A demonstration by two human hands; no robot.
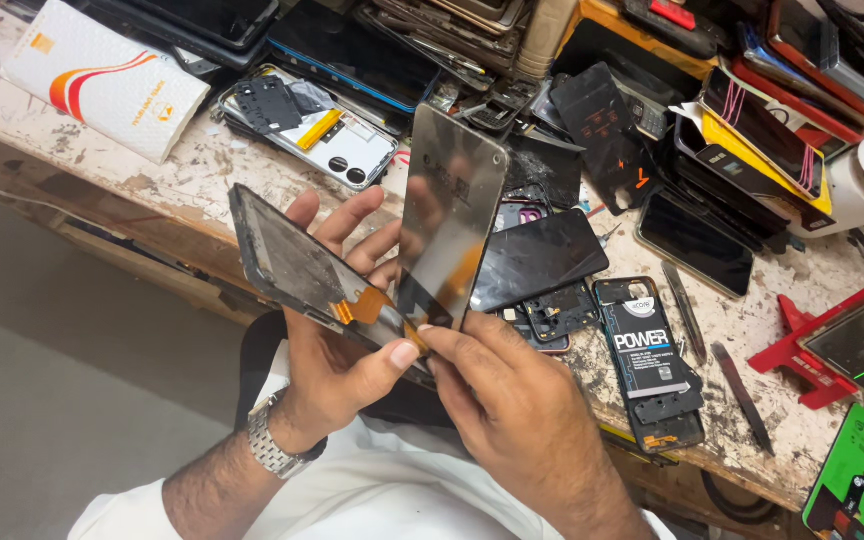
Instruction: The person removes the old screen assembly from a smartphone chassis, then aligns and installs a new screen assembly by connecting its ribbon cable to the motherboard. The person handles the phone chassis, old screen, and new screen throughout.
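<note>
My left hand (337, 345) holds a dark phone frame (292, 265) tilted up to the left, with its thumb pressed on the lower edge. A shiny display panel (449, 215) stands upright beside the frame, joined to it by an orange flex cable (367, 305). My right hand (512, 400) pinches the bottom edge of that panel with thumb and fingertips. A metal watch (270, 450) sits on my left wrist.
The worn workbench (202, 190) carries many phone parts: a black screen (537, 258), an open phone with a battery (649, 360), tweezers (685, 312), a white phone back (327, 135), a white box (107, 75), a red stand with a lit phone (852, 340), and a green package (852, 485).
</note>
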